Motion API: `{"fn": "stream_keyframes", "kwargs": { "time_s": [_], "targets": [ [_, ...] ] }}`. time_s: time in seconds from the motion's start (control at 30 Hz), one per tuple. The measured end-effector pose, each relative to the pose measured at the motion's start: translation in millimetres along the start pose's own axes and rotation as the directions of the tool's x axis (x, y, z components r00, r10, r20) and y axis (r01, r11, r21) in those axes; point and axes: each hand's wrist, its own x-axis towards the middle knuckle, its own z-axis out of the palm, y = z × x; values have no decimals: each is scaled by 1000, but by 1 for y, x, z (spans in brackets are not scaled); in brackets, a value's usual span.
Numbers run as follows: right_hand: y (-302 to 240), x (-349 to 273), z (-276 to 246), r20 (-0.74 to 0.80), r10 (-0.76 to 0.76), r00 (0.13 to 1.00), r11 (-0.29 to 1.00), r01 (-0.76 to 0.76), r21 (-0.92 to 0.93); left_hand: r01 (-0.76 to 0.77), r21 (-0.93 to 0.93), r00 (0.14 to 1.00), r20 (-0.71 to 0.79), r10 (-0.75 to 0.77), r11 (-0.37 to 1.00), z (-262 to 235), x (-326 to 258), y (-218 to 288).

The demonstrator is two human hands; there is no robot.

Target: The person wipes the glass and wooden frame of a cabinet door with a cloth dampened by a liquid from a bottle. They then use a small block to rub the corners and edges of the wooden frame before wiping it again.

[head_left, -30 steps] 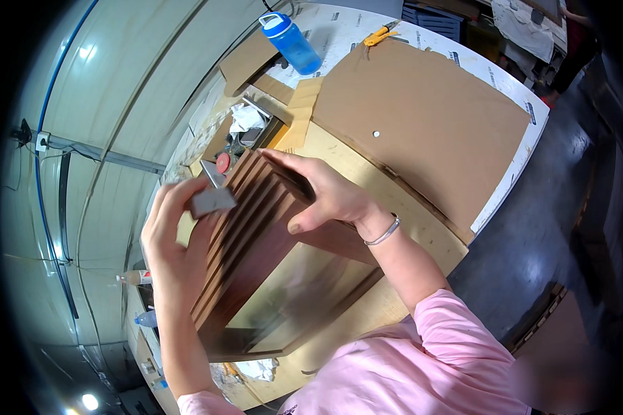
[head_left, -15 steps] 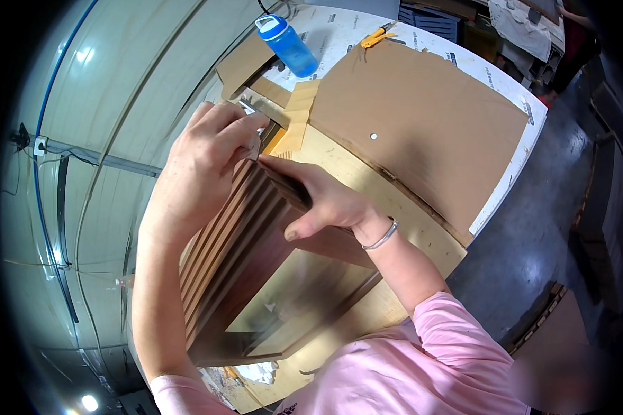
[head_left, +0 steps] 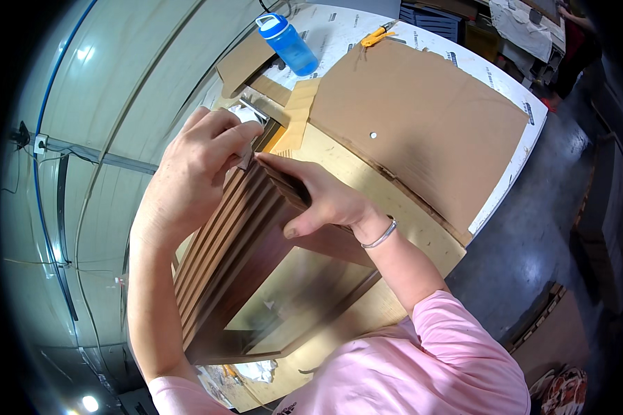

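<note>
Several brown wooden frames [head_left: 218, 238] are packed edge to edge at a slant on the workbench. My right hand [head_left: 329, 204] is wrapped round the upper corner of the nearest frame [head_left: 249, 339], thumb on its inner side and fingers over its edge. Through this frame's opening the pale surface behind shows. My left hand [head_left: 201, 173] is closed in a pinch just left of that corner. Between its fingers is a small whitish scrap [head_left: 244, 159], cloth or paper, I cannot tell which, close against the frame edges. The left fingertips are partly hidden.
Behind the frames stand a blue water bottle [head_left: 291, 50] and a strip of tan tape [head_left: 300, 114]. A cardboard sheet [head_left: 422, 131] covers the bench's right part, with yellow-handled pliers [head_left: 378, 34] at its far edge. A pale wall [head_left: 97, 104] rises at left. Another person [head_left: 578, 41] is far right.
My left hand and forearm have shifted slightly left, and more white material shows beyond its fingers. My right hand keeps its hold on the frame corner, almost unmoved.
</note>
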Motion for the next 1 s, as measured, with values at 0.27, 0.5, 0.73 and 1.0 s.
{"fn": "stream_keyframes", "kwargs": {
  "time_s": [0.27, 0.5, 0.73, 1.0],
  "targets": [
    [-2, 0, 2, -3, 11, 1000, 1000, -11, 27, 33, 67, 999, -7, -33, 997, -2, -4, 0],
    [-2, 0, 2, 0, -20, 1000, 999, 20, -32, 41, 36, 999, -12, -41, 998, -5, -15, -2],
    [-5, 2, 3, 37, -33, 999, 997, 36, -68, 312, -388, 917, -114, -381, 867, -4, -58, -6],
    [5, 3, 1, -6, -74, 997, 997, 74, 7, 185, -882, 735, -168, -656, 433, 5, -151, -29]
  ]
}}
